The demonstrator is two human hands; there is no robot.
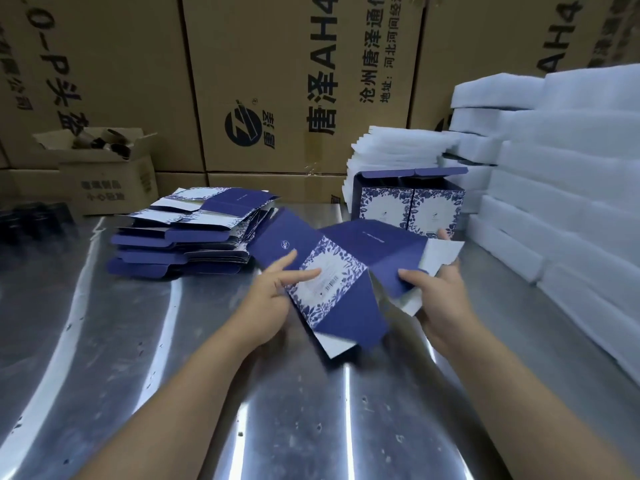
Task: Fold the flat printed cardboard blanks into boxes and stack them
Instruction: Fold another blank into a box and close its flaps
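Head view, looking down along two bare forearms onto a scuffed steel table [173, 375]. Holds one cardboard blank [349, 271] between both hands, lifted clear of the tabletop and tilted. Shows it dark blue with a white-and-blue leaf-print panel, partly opened, white inner side visible at the near flap and at the right end. Pinches the blank's left edge with the left hand [273, 292], thumb laid on the printed panel near the barcode, one finger stretched over the plain blue panel beside it, remaining fingers hidden underneath. Grasps the right end with the right hand [440, 292], thumb on top of the blue panel, fingers wrapped behind, fingertips peeking past the white flap at the far edge.

Shows, beyond the left hand and off to its left, a loose stack of flat blanks [187, 237] lying on the table, edges fanned unevenly. Shows, just beyond the right hand's fingertips, two folded boxes [412, 206] standing upright side by side, top flaps raised; cannot tell whether touched. Shows white foam sheets [571, 202] piled high to the right of the grip and a smaller white pile [391, 150] behind the boxes. Farther left, shows an open carton [104, 174] holding cardboard tubes; behind everything, a wall of large printed cartons [277, 81]
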